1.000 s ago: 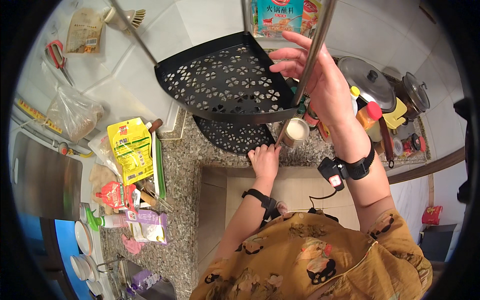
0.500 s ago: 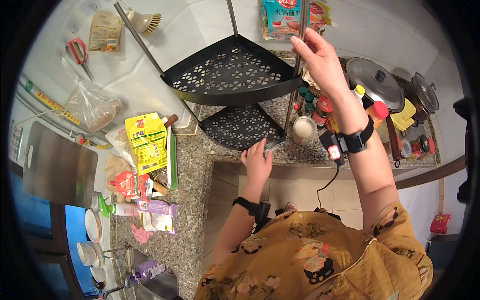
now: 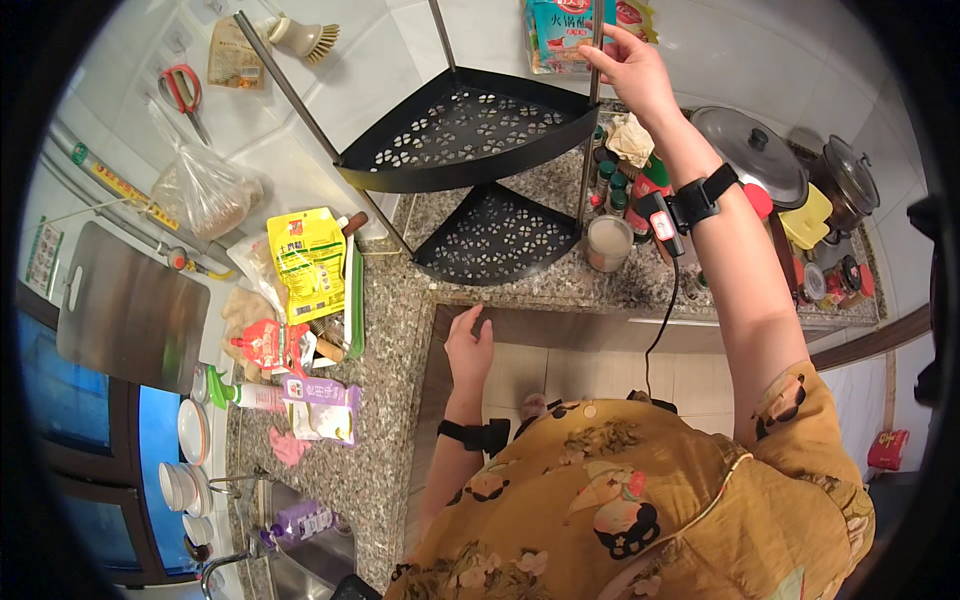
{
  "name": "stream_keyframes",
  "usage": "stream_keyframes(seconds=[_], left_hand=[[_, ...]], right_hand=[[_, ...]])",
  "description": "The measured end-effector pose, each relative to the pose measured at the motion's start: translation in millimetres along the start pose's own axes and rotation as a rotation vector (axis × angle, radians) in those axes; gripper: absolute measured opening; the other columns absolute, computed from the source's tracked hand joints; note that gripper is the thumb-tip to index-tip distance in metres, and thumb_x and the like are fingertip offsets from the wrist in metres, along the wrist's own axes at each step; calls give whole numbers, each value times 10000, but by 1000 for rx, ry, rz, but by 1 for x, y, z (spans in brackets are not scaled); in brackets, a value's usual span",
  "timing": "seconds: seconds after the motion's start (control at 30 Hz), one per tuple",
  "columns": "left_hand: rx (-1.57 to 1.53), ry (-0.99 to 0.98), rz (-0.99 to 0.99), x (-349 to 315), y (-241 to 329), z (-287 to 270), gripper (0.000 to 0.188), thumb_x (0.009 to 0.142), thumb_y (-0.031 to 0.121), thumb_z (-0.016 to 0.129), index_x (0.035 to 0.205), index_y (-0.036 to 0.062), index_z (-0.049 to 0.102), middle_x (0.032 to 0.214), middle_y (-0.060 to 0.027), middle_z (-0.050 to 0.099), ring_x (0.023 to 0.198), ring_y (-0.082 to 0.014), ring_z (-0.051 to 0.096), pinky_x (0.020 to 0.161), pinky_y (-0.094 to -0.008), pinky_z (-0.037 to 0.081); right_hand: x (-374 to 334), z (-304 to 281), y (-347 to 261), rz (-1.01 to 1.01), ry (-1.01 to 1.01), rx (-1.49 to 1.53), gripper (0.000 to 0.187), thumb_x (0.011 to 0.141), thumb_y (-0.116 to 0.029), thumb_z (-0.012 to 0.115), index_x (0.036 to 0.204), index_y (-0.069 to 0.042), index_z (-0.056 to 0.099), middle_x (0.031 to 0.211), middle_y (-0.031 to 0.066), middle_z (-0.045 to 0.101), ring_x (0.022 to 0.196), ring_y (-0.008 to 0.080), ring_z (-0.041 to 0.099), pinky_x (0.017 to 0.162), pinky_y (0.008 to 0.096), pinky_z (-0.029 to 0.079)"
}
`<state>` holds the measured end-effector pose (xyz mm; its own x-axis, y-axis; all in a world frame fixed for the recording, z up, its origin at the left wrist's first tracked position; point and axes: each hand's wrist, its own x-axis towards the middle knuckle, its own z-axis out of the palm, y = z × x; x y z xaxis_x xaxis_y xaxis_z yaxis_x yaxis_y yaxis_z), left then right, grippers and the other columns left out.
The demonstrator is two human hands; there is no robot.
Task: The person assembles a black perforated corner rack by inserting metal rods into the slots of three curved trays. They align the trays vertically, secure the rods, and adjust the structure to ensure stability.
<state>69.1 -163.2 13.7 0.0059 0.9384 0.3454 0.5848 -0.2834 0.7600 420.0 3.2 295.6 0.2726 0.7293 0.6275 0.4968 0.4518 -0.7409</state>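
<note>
A black two-tier corner rack with metal posts stands on the granite counter. Its upper tier and lower tier have flower-shaped cutouts, and both are bare. At the top right, my right hand has its thumb and fingers closed around the rack's front right post. Below the lower tier, just off the counter's inner edge, my left hand hangs free with fingers apart and slightly bent. A cream-filled jar and several green-capped spice bottles sit beside the rack's right side.
On the left counter lie a yellow packet, a red pouch and a purple-and-white packet, near a sink. A lidded wok and a pot stand at right. Sauce packets hang behind my right hand.
My left hand has left the lower tier's front edge and dropped down and leftward. My right hand's fingers have closed around the post. The view has shifted slightly.
</note>
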Motion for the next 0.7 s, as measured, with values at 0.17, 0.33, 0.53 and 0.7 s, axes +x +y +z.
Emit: stream_keyframes(seconds=[0.17,0.33,0.53,0.7], left_hand=[[-115,-73,-109,-10,14,-6,304,911,75,682,1210,24,671,1136,-124,669,1017,-239,649,890,-345,519],[-105,-37,-34,-17,13,-13,285,917,67,673,1201,42,679,1136,-114,661,984,-234,651,699,-309,522],[-104,-29,-34,-13,22,-22,293,909,46,679,1202,40,678,1142,-110,657,978,-223,649,723,-307,521],[-125,-52,-95,-14,26,-24,304,914,48,674,1218,33,672,1160,-113,652,978,-228,647,733,-312,524]], right_hand=[[2,-1,2,32,8,13,401,878,-284,787,1243,-142,700,848,-10,702,774,66,627,747,258,517],[1,4,-6,58,-6,41,365,900,-251,762,1239,-133,700,857,7,712,801,74,648,751,255,519],[4,5,-3,45,1,-33,398,924,-255,734,1295,-130,666,855,1,679,777,77,620,731,260,521],[-3,2,-10,44,-30,-20,423,952,-234,707,1357,-138,630,826,-43,605,762,47,573,683,240,523]])
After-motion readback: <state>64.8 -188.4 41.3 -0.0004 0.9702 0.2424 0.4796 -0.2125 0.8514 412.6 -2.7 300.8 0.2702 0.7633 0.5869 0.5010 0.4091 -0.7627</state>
